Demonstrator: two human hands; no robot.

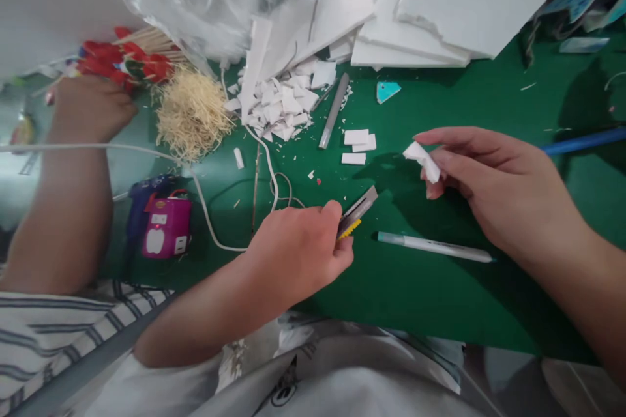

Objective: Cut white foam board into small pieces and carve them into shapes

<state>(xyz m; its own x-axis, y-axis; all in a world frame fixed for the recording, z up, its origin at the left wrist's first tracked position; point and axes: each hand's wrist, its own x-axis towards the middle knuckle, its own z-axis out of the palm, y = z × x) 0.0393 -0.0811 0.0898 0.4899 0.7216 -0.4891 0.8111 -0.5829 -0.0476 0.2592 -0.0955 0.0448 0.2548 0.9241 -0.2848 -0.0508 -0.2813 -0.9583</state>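
My left hand (303, 244) is closed around a utility knife (358, 208) with a yellow slider, its blade end pointing up and right. Pinched between thumb and fingers of my right hand (493, 176) is a small white foam piece (423, 160), held above the green table (405, 313). Between the hands lie several small white foam rectangles (356, 137). Below the right hand rests a white pen (435, 245) with a teal tip. A grey marker-like stick (334, 111) lies farther back, beside a heap of white foam scraps (283, 104).
White foam boards (440, 6) are stacked at the back. At left are a pile of pale shredded straw (193, 114), a pink box (167, 227) and a white cable (203, 199). Another person's hand (92, 104) reaches toward red items (122, 62). A blue pen-like stick (587, 141) lies right.
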